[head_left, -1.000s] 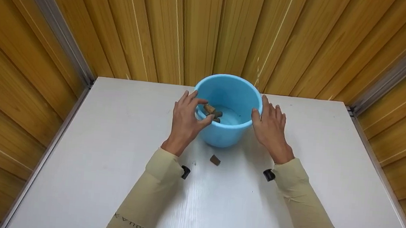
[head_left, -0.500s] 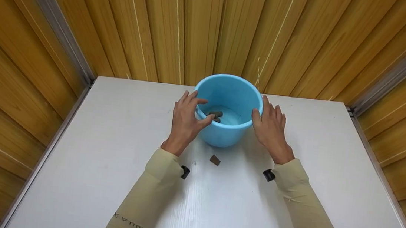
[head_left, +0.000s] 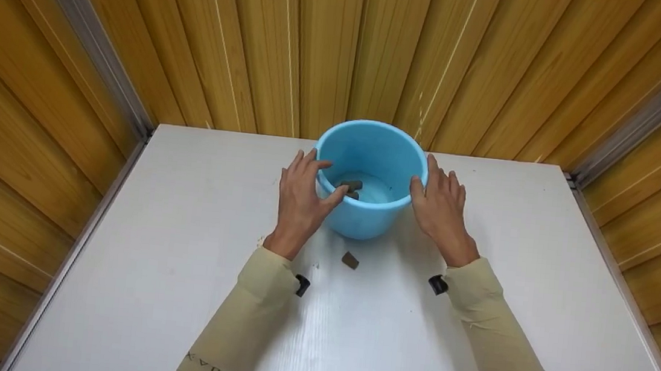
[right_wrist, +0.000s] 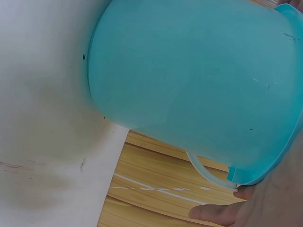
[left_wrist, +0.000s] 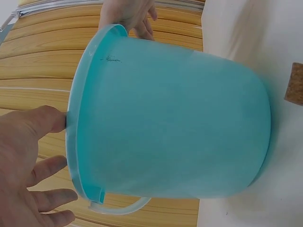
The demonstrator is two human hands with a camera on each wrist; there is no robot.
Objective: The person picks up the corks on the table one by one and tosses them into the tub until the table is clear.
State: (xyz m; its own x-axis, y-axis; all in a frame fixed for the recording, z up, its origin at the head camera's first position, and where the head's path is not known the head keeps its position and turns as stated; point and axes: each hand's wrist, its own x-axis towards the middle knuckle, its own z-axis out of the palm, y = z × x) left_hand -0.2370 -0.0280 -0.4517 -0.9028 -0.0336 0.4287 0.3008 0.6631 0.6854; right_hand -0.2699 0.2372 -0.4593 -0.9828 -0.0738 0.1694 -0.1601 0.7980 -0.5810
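Note:
A light blue bucket (head_left: 362,219) stands upright at the back of the white table, with several corks (head_left: 352,185) at the bottom near its left wall. My left hand (head_left: 300,198) is at the left rim, thumb and forefinger spread with nothing between them; in the left wrist view its thumb (left_wrist: 45,120) meets the rim. On the opposite side my right hand (head_left: 440,211) holds the rim, thumb over the edge and fingers along the outside. One cork (head_left: 350,261) lies on the table in front of the bucket.
The white table (head_left: 179,244) ends at a wood-patterned panel wall (head_left: 325,51) right behind the bucket. Similar panels rise at left and right. A pale bucket handle (left_wrist: 125,208) hangs on the far side. Small dark specks mark the table.
A cork that was between my left thumb and forefinger has dropped into the bucket. My left hand has since shifted slightly left; the right hand stays still.

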